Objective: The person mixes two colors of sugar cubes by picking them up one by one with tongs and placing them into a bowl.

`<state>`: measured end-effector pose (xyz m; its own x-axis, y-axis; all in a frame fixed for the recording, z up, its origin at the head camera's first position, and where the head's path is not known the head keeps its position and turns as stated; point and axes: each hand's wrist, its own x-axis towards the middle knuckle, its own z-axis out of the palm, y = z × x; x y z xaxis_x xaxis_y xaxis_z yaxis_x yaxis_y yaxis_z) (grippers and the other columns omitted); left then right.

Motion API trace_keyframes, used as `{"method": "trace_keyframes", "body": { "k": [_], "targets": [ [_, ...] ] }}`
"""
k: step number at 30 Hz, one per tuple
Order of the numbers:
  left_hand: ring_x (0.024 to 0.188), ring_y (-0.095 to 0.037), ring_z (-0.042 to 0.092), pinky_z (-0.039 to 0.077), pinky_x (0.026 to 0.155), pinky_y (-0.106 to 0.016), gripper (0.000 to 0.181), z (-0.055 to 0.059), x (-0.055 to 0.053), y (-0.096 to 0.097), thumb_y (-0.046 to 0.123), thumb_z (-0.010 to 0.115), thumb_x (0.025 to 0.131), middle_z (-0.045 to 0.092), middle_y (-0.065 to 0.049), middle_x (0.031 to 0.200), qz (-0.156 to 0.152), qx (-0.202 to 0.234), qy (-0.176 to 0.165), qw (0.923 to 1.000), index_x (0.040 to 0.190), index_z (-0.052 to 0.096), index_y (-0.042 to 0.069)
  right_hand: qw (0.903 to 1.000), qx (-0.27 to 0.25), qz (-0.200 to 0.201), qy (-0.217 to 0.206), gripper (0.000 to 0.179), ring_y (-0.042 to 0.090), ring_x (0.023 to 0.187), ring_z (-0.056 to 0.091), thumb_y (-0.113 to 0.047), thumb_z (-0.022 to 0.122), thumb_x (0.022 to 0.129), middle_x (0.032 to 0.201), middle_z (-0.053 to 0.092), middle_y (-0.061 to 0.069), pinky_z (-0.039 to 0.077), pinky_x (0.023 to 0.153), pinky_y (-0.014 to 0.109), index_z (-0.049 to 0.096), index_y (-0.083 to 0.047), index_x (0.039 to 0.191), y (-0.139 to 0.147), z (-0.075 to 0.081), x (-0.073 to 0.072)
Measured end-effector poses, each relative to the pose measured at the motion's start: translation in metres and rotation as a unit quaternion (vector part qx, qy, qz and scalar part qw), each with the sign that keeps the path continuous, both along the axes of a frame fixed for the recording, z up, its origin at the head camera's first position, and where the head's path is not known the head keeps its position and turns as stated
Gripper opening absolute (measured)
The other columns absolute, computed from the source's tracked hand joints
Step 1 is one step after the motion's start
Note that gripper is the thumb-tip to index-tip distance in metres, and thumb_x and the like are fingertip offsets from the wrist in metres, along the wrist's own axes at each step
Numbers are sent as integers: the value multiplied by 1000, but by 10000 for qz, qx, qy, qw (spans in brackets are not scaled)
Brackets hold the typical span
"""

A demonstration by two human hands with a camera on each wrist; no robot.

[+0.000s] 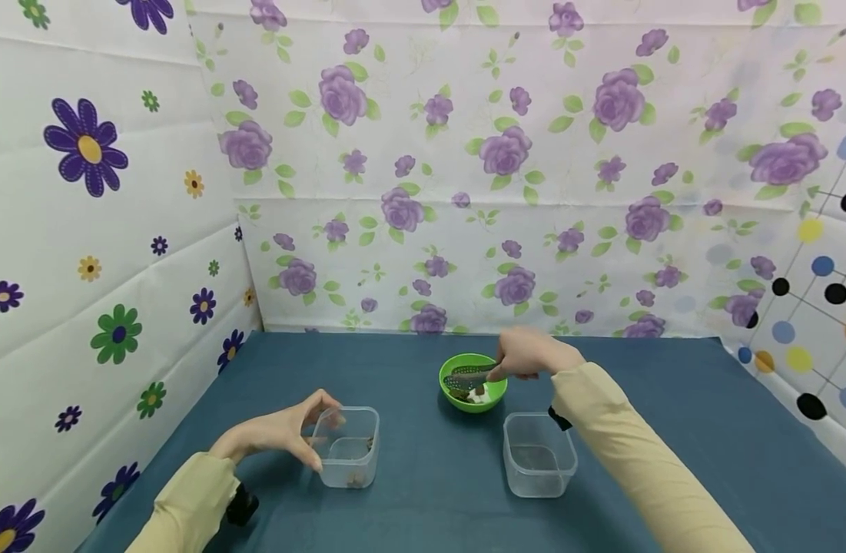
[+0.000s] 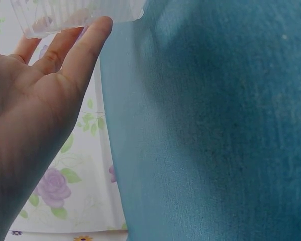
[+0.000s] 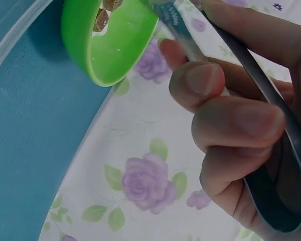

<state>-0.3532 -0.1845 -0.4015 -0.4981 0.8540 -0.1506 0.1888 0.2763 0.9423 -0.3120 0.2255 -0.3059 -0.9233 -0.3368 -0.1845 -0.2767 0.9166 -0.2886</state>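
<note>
My left hand (image 1: 280, 432) holds the left side of a clear plastic container (image 1: 340, 476), with the thumb at its front corner and fingers towards the back. A few small brown bits (image 1: 369, 443) lie inside it. In my right hand (image 1: 531, 353) is a pair of grey tongs (image 3: 248, 68) with perforated heads, the fingers curled around its arms. The tongs' heads reach into a green bowl (image 1: 469, 408). Brown chunks (image 3: 101, 20) and something white sit in that bowl. Whether the tongs pinch a piece cannot be seen.
A second clear plastic container (image 1: 539, 485) stands at the right, below my right forearm. Blue cloth (image 1: 423, 476) covers the table. Flower-patterned sheets (image 1: 423, 153) hang at the back and left, and a dotted sheet (image 1: 824, 307) at the right.
</note>
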Motion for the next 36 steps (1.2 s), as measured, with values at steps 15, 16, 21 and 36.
{"method": "trace_keyframes", "body": {
  "k": [15, 16, 21, 36],
  "targets": [
    [120, -34, 34, 39, 93, -48, 72, 1, 0, -1, 7, 74, 75, 35, -18, 127, 98, -104, 131, 9998, 127, 25, -3, 9965, 51, 738, 377, 42, 8, 35, 25, -39, 64, 84, 41, 25, -8, 22, 35, 22, 52, -19, 49, -40, 32, 7],
    [120, -34, 34, 39, 93, -49, 72, 1, 1, -1, 7, 74, 75, 35, -18, 127, 101, -102, 143, 9998, 127, 25, -3, 9957, 68, 830, 406, 43, 8, 35, 23, -39, 64, 84, 41, 24, -8, 21, 36, 22, 50, -19, 48, -47, 34, 8],
    [120, -34, 33, 39, 92, -50, 71, 1, 1, -1, 9, 74, 76, 33, -18, 128, 114, -151, 178, 9997, 127, 26, -2, 9912, 81, 1259, 406, 39, 7, 37, 17, -39, 64, 84, 42, 21, -9, 17, 38, 22, 54, -20, 50, -81, 38, 13],
    [120, -33, 29, 41, 90, -48, 66, 1, 0, -1, 11, 75, 76, 25, -15, 133, 219, -267, 258, 9991, 126, 31, 8, 9843, 867, 1526, -190, 39, 11, 35, 33, -38, 67, 81, 40, 36, -3, 29, 35, 24, 57, -18, 49, -161, 17, 3]
  ]
}}
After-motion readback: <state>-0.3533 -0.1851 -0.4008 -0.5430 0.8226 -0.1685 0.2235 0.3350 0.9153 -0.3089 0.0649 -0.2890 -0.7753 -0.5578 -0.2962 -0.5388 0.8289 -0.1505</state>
